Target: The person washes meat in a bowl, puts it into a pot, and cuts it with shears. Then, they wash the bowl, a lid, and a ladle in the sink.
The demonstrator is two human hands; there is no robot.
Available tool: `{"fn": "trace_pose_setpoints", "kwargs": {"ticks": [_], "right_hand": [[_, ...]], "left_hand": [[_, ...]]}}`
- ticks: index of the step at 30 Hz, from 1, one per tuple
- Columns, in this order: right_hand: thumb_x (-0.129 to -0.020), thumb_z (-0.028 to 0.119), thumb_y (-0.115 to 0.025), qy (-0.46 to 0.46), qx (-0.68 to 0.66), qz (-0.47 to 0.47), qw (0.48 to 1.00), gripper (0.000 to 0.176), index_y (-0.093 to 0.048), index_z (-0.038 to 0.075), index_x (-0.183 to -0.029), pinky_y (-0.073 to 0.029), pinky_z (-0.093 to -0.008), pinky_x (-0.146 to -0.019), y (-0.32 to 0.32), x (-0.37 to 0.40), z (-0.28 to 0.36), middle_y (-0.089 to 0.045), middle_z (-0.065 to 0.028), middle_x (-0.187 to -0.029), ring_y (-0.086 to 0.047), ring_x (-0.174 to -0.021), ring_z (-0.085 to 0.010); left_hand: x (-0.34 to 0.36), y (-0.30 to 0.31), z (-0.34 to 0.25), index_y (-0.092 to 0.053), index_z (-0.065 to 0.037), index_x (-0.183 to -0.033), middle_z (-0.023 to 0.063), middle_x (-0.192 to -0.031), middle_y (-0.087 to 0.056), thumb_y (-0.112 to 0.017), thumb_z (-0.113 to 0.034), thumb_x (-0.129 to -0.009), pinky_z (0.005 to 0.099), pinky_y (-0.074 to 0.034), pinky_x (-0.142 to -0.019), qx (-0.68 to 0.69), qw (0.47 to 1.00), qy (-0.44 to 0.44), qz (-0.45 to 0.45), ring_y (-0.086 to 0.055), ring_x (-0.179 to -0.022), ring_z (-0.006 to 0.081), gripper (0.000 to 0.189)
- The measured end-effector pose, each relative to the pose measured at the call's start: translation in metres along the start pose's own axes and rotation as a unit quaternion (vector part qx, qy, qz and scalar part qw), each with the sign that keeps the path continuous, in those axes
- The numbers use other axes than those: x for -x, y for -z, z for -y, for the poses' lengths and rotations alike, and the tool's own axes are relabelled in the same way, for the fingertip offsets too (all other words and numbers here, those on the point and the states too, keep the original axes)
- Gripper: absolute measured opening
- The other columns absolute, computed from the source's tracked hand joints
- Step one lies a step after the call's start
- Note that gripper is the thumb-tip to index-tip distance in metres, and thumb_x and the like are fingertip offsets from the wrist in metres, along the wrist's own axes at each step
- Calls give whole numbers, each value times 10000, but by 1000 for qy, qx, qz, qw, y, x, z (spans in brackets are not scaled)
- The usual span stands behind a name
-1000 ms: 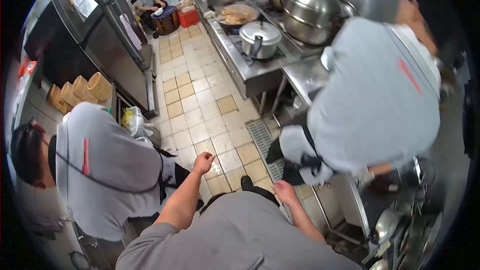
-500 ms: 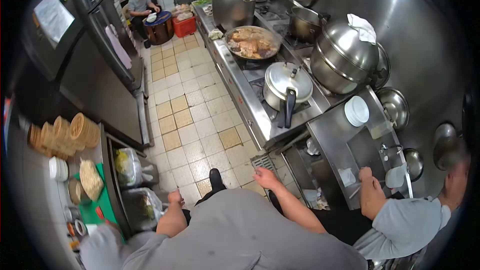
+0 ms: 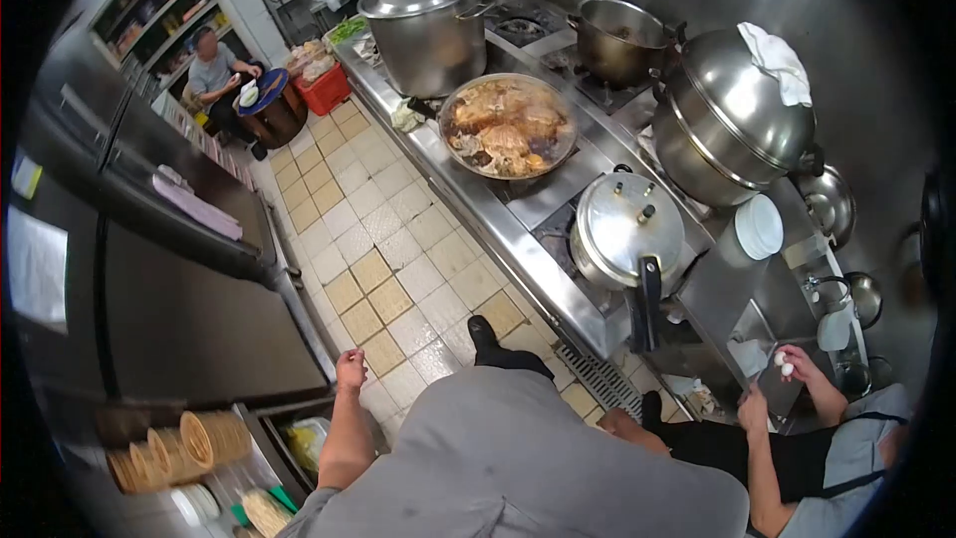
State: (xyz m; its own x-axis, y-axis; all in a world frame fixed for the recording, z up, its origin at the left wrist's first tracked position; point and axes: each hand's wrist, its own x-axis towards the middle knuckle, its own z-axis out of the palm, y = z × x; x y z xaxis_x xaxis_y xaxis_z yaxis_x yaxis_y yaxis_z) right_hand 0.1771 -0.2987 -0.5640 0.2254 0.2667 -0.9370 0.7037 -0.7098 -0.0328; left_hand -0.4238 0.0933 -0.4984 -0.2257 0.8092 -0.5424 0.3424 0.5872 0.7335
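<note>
My left hand (image 3: pixel 352 369) hangs low at my side above the tiled floor, nearest the dark fridge doors (image 3: pixel 199 299). Its fingers are curled in, and nothing shows in them. Partly hidden beside my body, my right hand (image 3: pixel 619 425) is low near the floor drain (image 3: pixel 602 379); its fingers cannot be made out. Ahead on the right runs a steel stove (image 3: pixel 478 209). On it are a wide pan of browned meat in liquid (image 3: pixel 510 128), a pressure cooker (image 3: pixel 629 224) and a tall lidded stockpot (image 3: pixel 423 35).
At the right, a co-worker's hands (image 3: pixel 759 403) hold small white rounded things (image 3: pixel 784 366) by the sink. Another person (image 3: pixel 214 75) sits at the back beside a round chopping block (image 3: pixel 271 115) and a red crate (image 3: pixel 324 92). Bamboo steamers (image 3: pixel 204 443) stand at lower left.
I have moved forward and my view has turned, so the stove and pots look nearer. My right hand has dropped back beside my body. The co-worker at the right now shows white rounded things in hand.
</note>
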Motion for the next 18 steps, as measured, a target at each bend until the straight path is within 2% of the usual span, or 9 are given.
{"fn": "trace_pose_setpoints", "kwargs": {"ticks": [2, 3, 6, 7, 8, 10, 13, 16, 18], "right_hand": [[-901, 265, -599, 273, -114, -71, 953, 334, -743, 25, -1082, -530, -433, -862, -28, -89, -5, -701, -224, -1096, -682, -998, -306], [-867, 243, -588, -31, 8, 52, 998, 346, -737, 7, -1070, -551, -444, -816, 15, -95, 96, -714, -240, -1026, -707, -922, -348], [-814, 128, -621, 308, 103, -241, 915, 228, -721, -10, -966, -568, -431, -611, 112, -60, 222, -726, -207, -865, -721, -702, -289], [-820, 110, -584, 162, 7, -90, 983, 244, -720, -11, -983, -566, -455, -681, 175, -10, 273, -726, -214, -875, -722, -772, -335], [-840, 109, -560, 188, 58, -63, 978, 247, -717, -15, -984, -552, -481, -779, 248, 82, 326, -721, -235, -886, -708, -862, -386], [-912, 299, -592, 266, -50, -253, 929, 368, -733, -2, -1071, -536, -494, -870, 290, 84, 371, -702, -268, -1052, -676, -998, -437], [-940, 398, -606, 304, -243, -349, 852, 441, -698, 30, -1164, -544, -467, -850, 381, 134, 429, -706, -258, -1052, -686, -993, -404], [-986, 348, -607, 291, -305, -351, 836, 374, -679, 42, -1188, -534, -358, -621, 405, 140, 466, -690, -102, -705, -671, -640, -193], [-986, 391, -612, 249, -349, -241, 871, 403, -695, 29, -1143, -539, -338, -653, 389, 142, 486, -706, -98, -819, -658, -680, -164]], "left_hand": [[-38, 17, -1, -603, -59, -1093, 30, -816, -596, -624, -312, -983, 324, -457, -459, 30, 997, -11, 76, -562, -601, 142, 277], [-71, 32, 18, -602, -56, -1085, 31, -800, -593, -618, -295, -985, 325, -447, -447, 69, 988, -23, 139, -554, -582, 149, 260], [-61, 62, -42, -608, -67, -1029, 37, -754, -576, -581, -222, -986, 331, -415, -428, 38, 994, 88, 57, -508, -516, 158, 162], [-54, 77, -33, -606, -72, -1012, 43, -750, -575, -565, -197, -986, 328, -403, -423, 94, 988, 117, 26, -497, -500, 156, 135], [-64, 114, 3, -606, -74, -1021, 63, -773, -587, -560, -195, -992, 368, -408, -431, 73, 989, 104, 70, -510, -513, 179, 133], [-114, 149, 41, -610, -79, -1034, 91, -822, -604, -571, -216, -977, 413, -423, -482, -4, 991, 77, 109, -532, -575, 217, 154], [-166, 157, 45, -622, -85, -1050, 110, -900, -621, -620, -285, -915, 426, -450, -612, -481, 842, -165, 181, -561, -719, 261, 241], [-221, 167, 28, -634, -92, -1066, 130, -977, -638, -669, -355, -854, 438, -478, -741, -548, 768, -247, 222, -590, -864, 305, 339], [-270, 168, -4, -641, -97, -1077, 143, -1029, -649, -702, -401, -813, 447, -496, -828, -541, 732, -352, 217, -610, -960, 334, 407]]}}
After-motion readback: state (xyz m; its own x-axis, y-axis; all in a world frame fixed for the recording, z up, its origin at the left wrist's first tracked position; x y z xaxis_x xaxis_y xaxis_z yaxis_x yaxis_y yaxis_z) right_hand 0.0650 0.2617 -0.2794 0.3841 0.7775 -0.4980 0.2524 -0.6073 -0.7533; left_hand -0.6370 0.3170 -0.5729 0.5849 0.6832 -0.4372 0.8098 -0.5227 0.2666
